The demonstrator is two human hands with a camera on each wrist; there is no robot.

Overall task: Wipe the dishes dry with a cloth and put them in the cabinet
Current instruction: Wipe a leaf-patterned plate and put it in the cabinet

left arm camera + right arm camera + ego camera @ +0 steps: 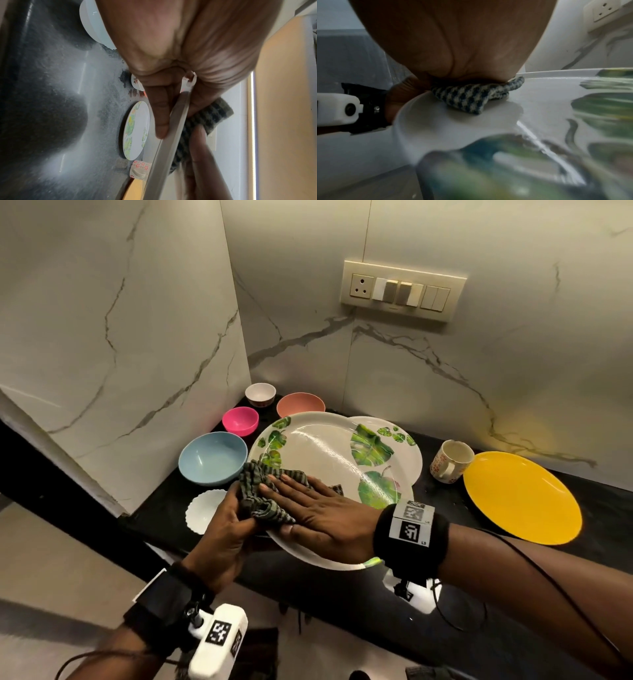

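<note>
Now, head view, room: marble walls [120,320] meet in a far corner; switch panel [402,290] on the far wall; black surface [161,508] carries a blue bowl [212,457], mug [450,460], yellow plate [520,494].
Head view, task: left grip [222,539] clasps the leaf plate [325,446] at its near-left rim; right grip [315,515], fingers flat, presses the checked cloth [263,491] onto it.
Left wrist view: fingers [159,115] curl under the rim; the speckled surface [51,94] carries a second leaf plate [137,129].
Right wrist view: palm on the cloth [471,97], which lies on the plate [539,94].

Socket panel [403,290] on marble wall [479,371], black counter [442,501]
</note>
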